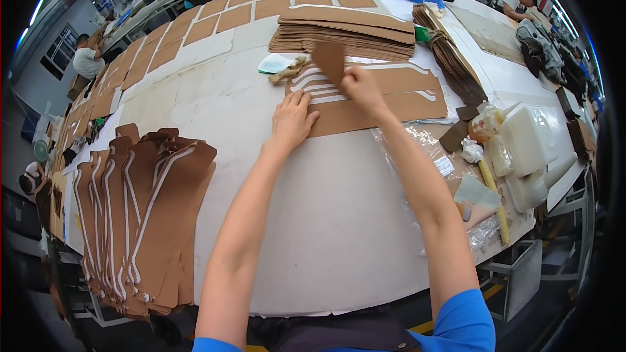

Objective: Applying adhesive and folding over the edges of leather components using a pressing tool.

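Note:
Brown flat panels [385, 112] with white curved strips along their edges lie overlapped in front of me. My left hand [293, 119] rests on their left end, palm down with the fingers out. Above the panels my right hand [362, 91] is closed, gripping a brown flap of sheet material [328, 60] that stands up, slightly blurred; whether it belongs to one of the panels I cannot tell. Just behind them sits a thick stack of brown panels [342, 31]. A knotted tan cloth [288, 72] lies beside their left end, next to a pale green-white piece [274, 63].
Fanned brown panels with white strips [140, 221] overhang the table's left edge. On the right are a tied brown bundle [450, 55], plastic film [424, 156], white containers [528, 137] and a yellow-wrapped stick [494, 199]. Rows of brown rectangles [235, 18] lie far off; people work beyond.

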`<state>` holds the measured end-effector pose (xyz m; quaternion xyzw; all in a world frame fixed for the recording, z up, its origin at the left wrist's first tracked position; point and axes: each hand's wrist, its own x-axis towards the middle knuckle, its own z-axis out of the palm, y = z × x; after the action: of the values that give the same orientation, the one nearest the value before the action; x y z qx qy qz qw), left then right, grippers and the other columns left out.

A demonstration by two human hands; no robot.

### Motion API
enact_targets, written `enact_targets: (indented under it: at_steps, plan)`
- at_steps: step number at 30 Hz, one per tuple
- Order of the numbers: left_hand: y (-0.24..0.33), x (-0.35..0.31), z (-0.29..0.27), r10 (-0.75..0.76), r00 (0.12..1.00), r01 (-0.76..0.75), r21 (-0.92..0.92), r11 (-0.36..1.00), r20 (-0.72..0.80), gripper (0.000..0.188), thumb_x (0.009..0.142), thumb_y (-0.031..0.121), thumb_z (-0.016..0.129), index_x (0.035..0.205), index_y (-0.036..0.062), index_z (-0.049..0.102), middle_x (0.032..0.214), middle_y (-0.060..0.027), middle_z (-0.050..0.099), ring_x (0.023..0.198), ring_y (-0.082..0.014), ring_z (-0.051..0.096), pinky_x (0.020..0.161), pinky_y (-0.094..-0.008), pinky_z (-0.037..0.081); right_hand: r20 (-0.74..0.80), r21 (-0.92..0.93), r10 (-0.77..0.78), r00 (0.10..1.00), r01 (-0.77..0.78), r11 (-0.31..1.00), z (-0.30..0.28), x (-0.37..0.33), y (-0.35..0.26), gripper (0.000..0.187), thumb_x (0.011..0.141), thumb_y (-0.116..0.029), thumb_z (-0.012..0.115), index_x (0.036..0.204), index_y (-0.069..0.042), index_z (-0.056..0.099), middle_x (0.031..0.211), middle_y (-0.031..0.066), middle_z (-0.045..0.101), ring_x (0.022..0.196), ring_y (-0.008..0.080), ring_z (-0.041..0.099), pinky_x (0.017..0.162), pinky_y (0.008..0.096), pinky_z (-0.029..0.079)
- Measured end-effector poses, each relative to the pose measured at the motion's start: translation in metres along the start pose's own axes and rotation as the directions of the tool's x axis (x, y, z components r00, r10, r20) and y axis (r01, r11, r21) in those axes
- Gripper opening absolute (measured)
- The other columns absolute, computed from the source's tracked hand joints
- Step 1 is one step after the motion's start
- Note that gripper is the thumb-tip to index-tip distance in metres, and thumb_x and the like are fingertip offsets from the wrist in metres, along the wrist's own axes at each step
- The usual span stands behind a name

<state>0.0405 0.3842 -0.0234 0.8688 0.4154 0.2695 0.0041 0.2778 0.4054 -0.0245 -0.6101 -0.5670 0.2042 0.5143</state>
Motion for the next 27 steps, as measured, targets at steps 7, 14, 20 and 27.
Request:
enact_targets:
  at_steps: [7, 14, 20, 27]
  plan:
    - [0.001, -0.002, 0.003, -0.145, 0.98, 0.151, -0.034, 0.988, 0.133, 0.055, 0.098, 0.035, 0.071, 0.143, 0.0063, 0.061, 0.154, -0.0152, 0.056, 0.143, -0.0334, 0.05, 0.115, -0.0474, 0.044, -0.755, 0.154, -0.231, 0.613, 0.509, 0.847, -0.283, 0.024, -0.084, 0.018, 0.09, -0.011, 0.069, 0.099, 0.003, 0.075, 0.093, 0.0075, 0.071, 0.078, 0.0154, 0.068, 0.066, 0.0298, 0.062]
    - [0.025, -0.011, -0.023, -0.019, 0.997, 0.016, -0.036, 0.999, -0.076, 0.054, 0.097, 0.036, 0.075, 0.138, 0.0036, 0.064, 0.143, -0.0168, 0.063, 0.138, -0.0329, 0.055, 0.111, -0.0496, 0.045, -0.393, 0.407, -0.517, 0.761, 0.648, 0.644, -0.275, -0.098, -0.23, 0.023, 0.099, -0.009, 0.061, 0.119, 0.001, 0.068, 0.11, 0.0092, 0.073, 0.096, 0.0177, 0.069, 0.083, 0.0345, 0.055]
    - [0.044, -0.09, -0.12, 0.263, 0.602, 0.773, -0.633, 0.048, 0.754, 0.111, 0.091, 0.095, 0.019, 0.15, 0.0074, 0.055, 0.131, -0.0144, 0.071, 0.107, -0.0306, 0.075, 0.089, -0.0435, 0.059, 0.157, 0.241, -0.453, 0.877, 0.411, 0.879, -0.106, -0.223, -0.231, 0.012, 0.092, -0.002, 0.069, 0.103, -0.002, 0.064, 0.093, 0.0129, 0.065, 0.073, 0.0205, 0.065, 0.067, 0.0312, 0.052]
    - [-0.002, -0.165, -0.179, 0.187, 0.419, 0.681, -0.444, 0.583, 0.888, 0.057, 0.108, 0.046, 0.062, 0.142, 0.0001, 0.065, 0.13, -0.0079, 0.071, 0.117, -0.0139, 0.061, 0.105, -0.0304, 0.048, 0.383, 0.111, -0.589, 0.712, 0.598, 0.794, 0.002, -0.308, -0.194, 0.021, 0.086, -0.009, 0.073, 0.106, -0.005, 0.065, 0.117, 0.0115, 0.065, 0.111, 0.031, 0.064, 0.094, 0.0434, 0.048]
